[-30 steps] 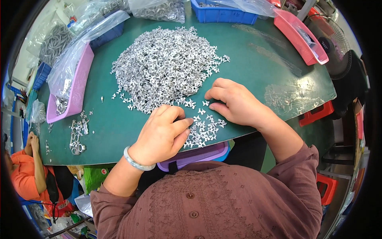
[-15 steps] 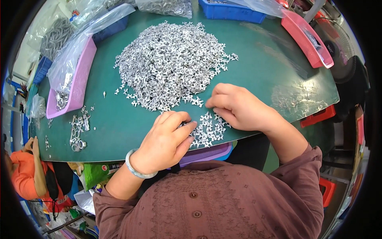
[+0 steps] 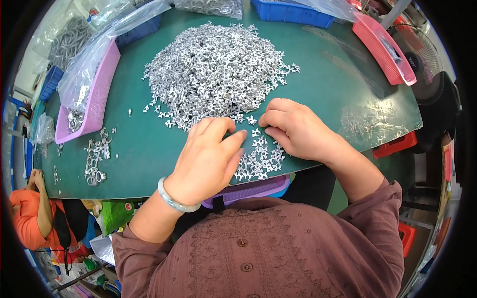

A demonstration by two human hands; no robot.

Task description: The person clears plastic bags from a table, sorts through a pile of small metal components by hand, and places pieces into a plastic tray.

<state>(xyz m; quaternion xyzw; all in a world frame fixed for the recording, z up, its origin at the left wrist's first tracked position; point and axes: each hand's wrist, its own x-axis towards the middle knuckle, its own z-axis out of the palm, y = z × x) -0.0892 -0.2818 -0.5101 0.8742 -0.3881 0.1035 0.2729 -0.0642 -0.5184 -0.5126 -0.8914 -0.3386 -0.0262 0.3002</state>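
A big heap of small silver three-armed metal pieces (image 3: 213,69) covers the middle of the table. Closer to me lies a smaller loose spread of the same pieces (image 3: 258,159), near the table's front edge. My left hand (image 3: 208,151), with a pale bangle (image 3: 174,197) on its wrist, rests at the heap's near edge. Its fingers are bent, thumb and forefinger apart; the palm side is hidden. My right hand (image 3: 300,130) is at the right of the loose spread, thumb and forefinger brought close together. Anything between those tips is too small to make out.
On the green table (image 3: 318,64) stand a pink basket (image 3: 102,94) with bagged rings at left, a blue tray (image 3: 293,14) at back and a red basket (image 3: 382,52) at right. Rings and small parts (image 3: 94,161) lie left. A person in orange (image 3: 30,218) sits far left.
My left hand has moved away from me, from beside the loose spread to the heap's near edge, uncovering more of the spread. My right hand has shifted only slightly.
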